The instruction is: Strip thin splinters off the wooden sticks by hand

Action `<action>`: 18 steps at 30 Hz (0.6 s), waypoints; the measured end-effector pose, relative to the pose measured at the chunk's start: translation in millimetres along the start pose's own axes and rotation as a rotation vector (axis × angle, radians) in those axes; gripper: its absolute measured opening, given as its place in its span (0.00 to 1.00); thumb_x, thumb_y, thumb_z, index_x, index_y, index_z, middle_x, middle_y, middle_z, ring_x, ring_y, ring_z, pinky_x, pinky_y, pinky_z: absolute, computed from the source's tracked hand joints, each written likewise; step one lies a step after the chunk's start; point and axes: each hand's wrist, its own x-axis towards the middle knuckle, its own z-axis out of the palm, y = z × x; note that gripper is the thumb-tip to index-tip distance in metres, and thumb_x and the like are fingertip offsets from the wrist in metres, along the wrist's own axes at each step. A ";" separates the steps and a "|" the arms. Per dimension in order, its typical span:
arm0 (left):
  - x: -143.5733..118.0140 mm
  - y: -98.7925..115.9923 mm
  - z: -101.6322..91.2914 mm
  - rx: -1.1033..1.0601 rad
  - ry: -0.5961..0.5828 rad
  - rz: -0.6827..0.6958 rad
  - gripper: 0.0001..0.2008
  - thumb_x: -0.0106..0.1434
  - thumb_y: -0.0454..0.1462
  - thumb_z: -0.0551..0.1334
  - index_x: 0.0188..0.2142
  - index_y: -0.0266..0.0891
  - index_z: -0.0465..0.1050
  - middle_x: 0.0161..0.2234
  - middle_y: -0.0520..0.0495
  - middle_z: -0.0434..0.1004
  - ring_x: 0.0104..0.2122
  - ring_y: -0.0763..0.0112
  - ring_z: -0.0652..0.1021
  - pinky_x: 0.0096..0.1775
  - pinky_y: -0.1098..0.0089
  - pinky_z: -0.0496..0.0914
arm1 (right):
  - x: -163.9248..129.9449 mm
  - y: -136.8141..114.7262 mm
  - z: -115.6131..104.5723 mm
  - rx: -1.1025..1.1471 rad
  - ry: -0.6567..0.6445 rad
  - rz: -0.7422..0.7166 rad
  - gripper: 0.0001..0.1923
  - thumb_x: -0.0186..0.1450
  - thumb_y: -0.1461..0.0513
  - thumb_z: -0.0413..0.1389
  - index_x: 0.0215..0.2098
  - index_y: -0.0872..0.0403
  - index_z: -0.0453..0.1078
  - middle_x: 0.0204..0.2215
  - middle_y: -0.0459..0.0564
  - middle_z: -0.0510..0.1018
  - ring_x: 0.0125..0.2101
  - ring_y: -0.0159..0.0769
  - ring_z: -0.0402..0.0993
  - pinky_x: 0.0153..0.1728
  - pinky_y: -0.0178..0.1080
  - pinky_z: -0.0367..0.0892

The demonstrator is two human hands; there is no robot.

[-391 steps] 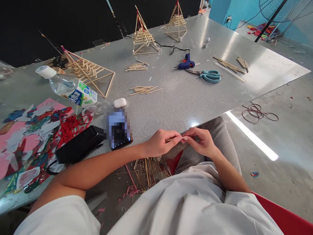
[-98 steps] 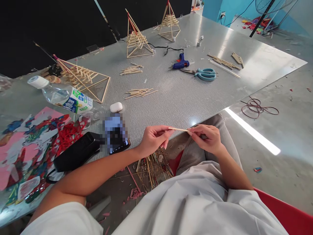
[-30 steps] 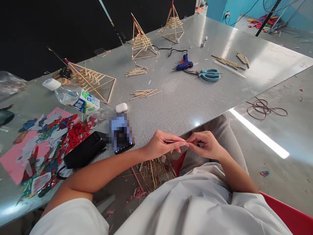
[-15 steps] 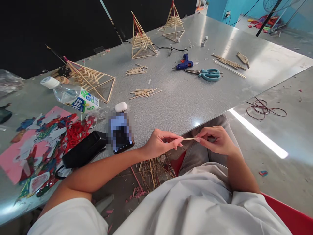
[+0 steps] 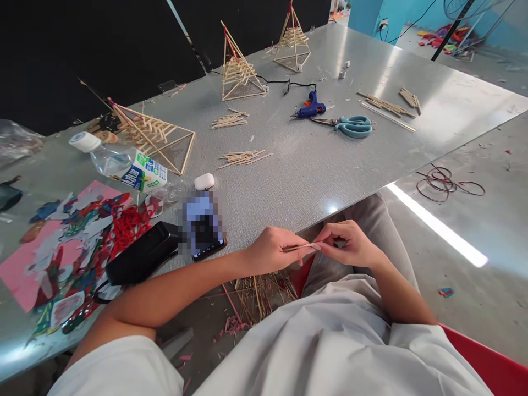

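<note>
Between thumb and fingers, my left hand (image 5: 277, 248) pinches a thin wooden stick (image 5: 297, 247) just off the table's front edge, above my lap. My right hand (image 5: 345, 242) closes on the stick's other end, its fingertips touching those of the left. Much of the stick is hidden by the fingers. On the table beyond lie a near pile of short sticks (image 5: 245, 157) and a farther pile (image 5: 229, 119). Stick pyramids stand behind them: one in the middle (image 5: 241, 71), one at the back (image 5: 292, 41), and one at the left (image 5: 154, 135).
A blue glue gun (image 5: 311, 105), scissors (image 5: 355, 126) and more sticks (image 5: 385, 103) lie farther right. At left are a bottle (image 5: 119, 162), a white case (image 5: 204, 181), a phone (image 5: 204, 225), a black pouch (image 5: 142, 253) and scraps on pink paper (image 5: 16, 269). Cord (image 5: 447, 184) lies on the floor.
My hands have come together, the right moving left along the stick, so less of it shows between them. The stick now extends back across my left fingers. Things on the table have stayed put.
</note>
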 end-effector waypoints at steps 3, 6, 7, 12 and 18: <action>-0.2 -1.5 0.2 -0.017 -0.010 0.007 0.22 0.78 0.44 0.61 0.31 0.38 0.86 0.26 0.46 0.85 0.23 0.73 0.75 0.29 0.72 0.65 | -0.6 0.5 0.6 -0.021 0.037 -0.029 0.10 0.75 0.59 0.63 0.37 0.55 0.78 0.17 0.38 0.69 0.18 0.24 0.57 0.19 0.29 0.55; -0.8 -0.5 -0.9 -0.052 -0.005 -0.014 0.21 0.79 0.44 0.60 0.36 0.37 0.88 0.26 0.44 0.85 0.22 0.74 0.74 0.27 0.72 0.64 | -2.9 0.5 -13.1 -0.065 0.065 -0.030 0.09 0.74 0.60 0.64 0.36 0.56 0.78 0.17 0.38 0.70 0.18 0.23 0.58 0.20 0.30 0.55; -1.1 0.1 -1.2 -0.069 0.001 -0.034 0.21 0.79 0.44 0.60 0.38 0.36 0.88 0.26 0.44 0.85 0.20 0.74 0.72 0.26 0.72 0.63 | -3.7 0.4 -19.2 -0.073 0.069 -0.021 0.09 0.74 0.61 0.64 0.36 0.56 0.78 0.18 0.39 0.71 0.17 0.23 0.58 0.19 0.30 0.54; -1.3 0.4 -1.6 -0.125 0.017 -0.080 0.20 0.78 0.43 0.59 0.48 0.32 0.87 0.25 0.45 0.85 0.17 0.78 0.62 0.21 0.74 0.55 | -5.3 -1.5 -34.4 -0.079 0.046 0.031 0.08 0.75 0.60 0.63 0.39 0.56 0.80 0.18 0.40 0.73 0.16 0.23 0.58 0.18 0.30 0.54; -1.1 -0.1 -2.4 -0.031 -0.008 -0.061 0.25 0.79 0.43 0.57 0.31 0.35 0.85 0.24 0.46 0.84 0.20 0.78 0.68 0.25 0.75 0.60 | 2.8 2.8 -2.8 -0.050 0.051 -0.151 0.09 0.75 0.64 0.63 0.51 0.52 0.83 0.35 0.50 0.89 0.25 0.30 0.76 0.24 0.32 0.68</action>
